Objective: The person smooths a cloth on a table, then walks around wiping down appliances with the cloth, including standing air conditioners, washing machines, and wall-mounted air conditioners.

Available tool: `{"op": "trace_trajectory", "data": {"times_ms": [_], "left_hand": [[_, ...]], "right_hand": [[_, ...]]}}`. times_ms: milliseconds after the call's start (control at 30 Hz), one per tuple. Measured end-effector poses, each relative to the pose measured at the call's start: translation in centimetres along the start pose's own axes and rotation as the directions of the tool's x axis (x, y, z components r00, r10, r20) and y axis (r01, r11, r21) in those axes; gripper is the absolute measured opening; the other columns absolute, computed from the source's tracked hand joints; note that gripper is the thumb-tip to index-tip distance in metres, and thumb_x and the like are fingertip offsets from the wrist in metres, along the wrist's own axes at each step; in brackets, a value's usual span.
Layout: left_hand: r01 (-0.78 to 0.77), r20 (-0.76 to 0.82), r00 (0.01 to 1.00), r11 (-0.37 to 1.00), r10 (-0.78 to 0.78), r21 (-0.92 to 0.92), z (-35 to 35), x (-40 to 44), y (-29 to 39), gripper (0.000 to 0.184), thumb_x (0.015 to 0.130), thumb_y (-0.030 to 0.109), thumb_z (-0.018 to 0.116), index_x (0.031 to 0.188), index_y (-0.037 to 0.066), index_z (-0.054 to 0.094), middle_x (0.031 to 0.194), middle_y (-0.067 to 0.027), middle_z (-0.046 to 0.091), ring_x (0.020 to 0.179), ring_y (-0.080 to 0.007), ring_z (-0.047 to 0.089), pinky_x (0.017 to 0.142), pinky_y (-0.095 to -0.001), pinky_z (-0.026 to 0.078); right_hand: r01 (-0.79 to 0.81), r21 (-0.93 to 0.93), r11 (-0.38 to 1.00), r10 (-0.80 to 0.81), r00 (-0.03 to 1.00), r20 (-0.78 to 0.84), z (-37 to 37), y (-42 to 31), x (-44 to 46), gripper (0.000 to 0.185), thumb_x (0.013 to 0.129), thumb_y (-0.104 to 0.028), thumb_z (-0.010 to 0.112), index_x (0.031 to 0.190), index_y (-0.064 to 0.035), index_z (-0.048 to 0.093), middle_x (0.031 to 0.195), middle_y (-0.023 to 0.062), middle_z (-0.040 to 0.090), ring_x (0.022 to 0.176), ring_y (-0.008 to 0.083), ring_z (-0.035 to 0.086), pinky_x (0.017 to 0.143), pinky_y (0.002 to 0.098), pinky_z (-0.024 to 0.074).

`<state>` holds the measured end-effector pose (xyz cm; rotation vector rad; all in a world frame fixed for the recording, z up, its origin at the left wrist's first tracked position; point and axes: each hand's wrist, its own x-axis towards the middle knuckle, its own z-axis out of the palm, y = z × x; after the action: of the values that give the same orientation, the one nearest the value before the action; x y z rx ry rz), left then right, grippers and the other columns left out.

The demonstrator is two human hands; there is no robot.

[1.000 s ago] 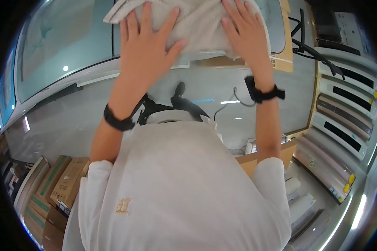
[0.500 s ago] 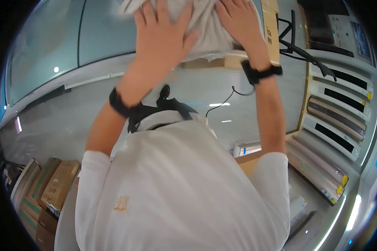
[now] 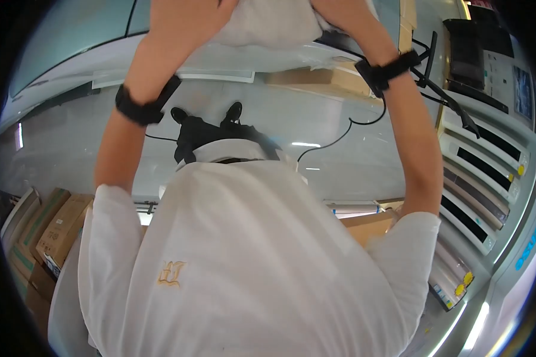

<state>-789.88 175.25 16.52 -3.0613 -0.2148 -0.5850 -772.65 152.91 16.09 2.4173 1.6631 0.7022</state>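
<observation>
A pale, soft, towel-like cloth lies bunched at the top edge of the head view, on the pale-blue surface. My left hand is at the cloth's left side, its thumb side against it. The rest of its fingers are cut off by the frame. At the cloth's right side my right hand reaches to the edge of the view, and its fingers are also out of sight. Whether either hand grips the cloth does not show. Both wrists wear black bands.
The pale-blue glossy surface runs along the upper left. A cardboard box sits below its edge, near a black cable on the grey floor. Black bracket-like arms stick out at right, beside shelved long white units. Boxes stand lower left.
Both hands have moved up and farther apart, so their fingers leave the view. The cloth is now bunched with its lower edge higher. The view has shifted slightly.
</observation>
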Motion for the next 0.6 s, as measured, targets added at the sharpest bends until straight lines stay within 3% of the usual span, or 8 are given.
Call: {"op": "trace_trajectory", "data": {"times_ms": [33,67,133,233,333,433,533,600], "left_hand": [[0.006,-0.007,1.0,0.999,-0.006,0.039,0.4,0.4,0.1,0.061,0.093,0.036,0.065,0.146,0.01,0.054,0.149,-0.0359,0.042,0.136,-0.0592,0.04,0.114,-0.0652,0.033],[0.016,-0.013,1.0,0.997,-0.015,0.076,0.5,0.2,-0.2,0.063,0.094,0.038,0.061,0.149,0.008,0.051,0.146,-0.0433,0.04,0.132,-0.0635,0.04,0.113,-0.0682,0.031],[-0.055,-0.014,0.998,0.998,0.055,-0.002,-1.1,-2.6,-1.6,0.065,0.094,0.039,0.063,0.151,0.01,0.05,0.146,-0.0437,0.039,0.132,-0.064,0.04,0.113,-0.0663,0.032],[-0.028,0.008,1.0,1.0,0.028,-0.001,-3.9,-6.2,-4.9,0.066,0.095,0.04,0.064,0.152,0.012,0.048,0.145,-0.0454,0.038,0.132,-0.0645,0.041,0.114,-0.0633,0.034],[-0.004,-0.03,1.0,1.0,0.004,0.002,-4.2,-6.6,-9.7,0.067,0.095,0.044,0.064,0.152,0.012,0.049,0.143,-0.0475,0.04,0.132,-0.0638,0.042,0.115,-0.0604,0.036],[0.047,-0.076,0.996,0.999,-0.047,0.01,-1.1,-4.4,-13.5,0.067,0.095,0.047,0.062,0.151,0.012,0.051,0.141,-0.0487,0.042,0.132,-0.0633,0.043,0.114,-0.0588,0.037],[0.111,-0.104,0.989,0.992,-0.104,0.06,-1.0,-4.1,-15.5,0.064,0.096,0.045,0.058,0.148,0.008,0.053,0.141,-0.0459,0.046,0.133,-0.0607,0.044,0.114,-0.0581,0.037],[0.127,-0.132,0.983,0.992,-0.125,0.009,-0.9,-5.4,-16.7,0.062,0.095,0.041,0.058,0.144,0.003,0.055,0.143,-0.0419,0.048,0.135,-0.0569,0.045,0.114,-0.0582,0.037]], "right_hand": [[0.107,-0.106,0.989,-0.107,0.994,0.006,0.4,-1.4,1.4,0.058,0.098,-0.028,0.057,0.151,-0.006,0.049,0.151,0.0265,0.048,0.136,0.0509,0.046,0.108,0.0646,0.0388],[0.072,0.002,0.997,-0.072,0.997,-0.008,-0.2,-3.6,2.0,0.061,0.097,-0.03,0.058,0.153,-0.0063,0.047,0.153,0.0261,0.046,0.138,0.051,0.044,0.109,0.0644,0.0374],[0.019,0.217,0.976,-0.013,0.999,-0.032,-2.1,-7.9,2.3,0.068,0.095,-0.033,0.06,0.156,-0.0069,0.042,0.157,0.0252,0.042,0.143,0.0512,0.039,0.113,0.0639,0.0344],[0.037,0.425,0.904,-0.118,0.979,0.166,-6.1,-8.2,1.8,0.079,0.095,-0.041,0.061,0.161,-0.0073,0.033,0.166,0.0228,0.029,0.151,0.0503,0.025,0.119,0.0631,0.0245],[0.004,0.422,0.907,-0.184,0.904,0.386,-4.0,-5.8,6.7,0.086,0.096,-0.049,0.059,0.163,-0.007,0.025,0.171,0.0211,0.016,0.156,0.0485,0.011,0.124,0.0618,0.0142],[-0.166,0.363,0.917,-0.022,0.888,0.46,-2.6,-6.5,12.3,0.087,0.097,-0.052,0.056,0.164,-0.0069,0.023,0.171,0.0228,0.013,0.157,0.0471,0.008,0.124,0.0619,0.0111],[-0.076,0.389,0.918,-0.086,0.92,0.382,-1.6,-11.2,15.7,0.085,0.098,-0.05,0.055,0.163,-0.0052,0.023,0.17,0.0263,0.014,0.157,0.0463,0.01,0.124,0.0608,0.0109],[0.037,0.361,0.932,-0.127,0.965,0.229,-1.6,-14.5,16.0,0.078,0.1,-0.044,0.053,0.161,-0.0032,0.026,0.168,0.0272,0.017,0.156,0.0465,0.013,0.124,0.0607,0.0134]]}}
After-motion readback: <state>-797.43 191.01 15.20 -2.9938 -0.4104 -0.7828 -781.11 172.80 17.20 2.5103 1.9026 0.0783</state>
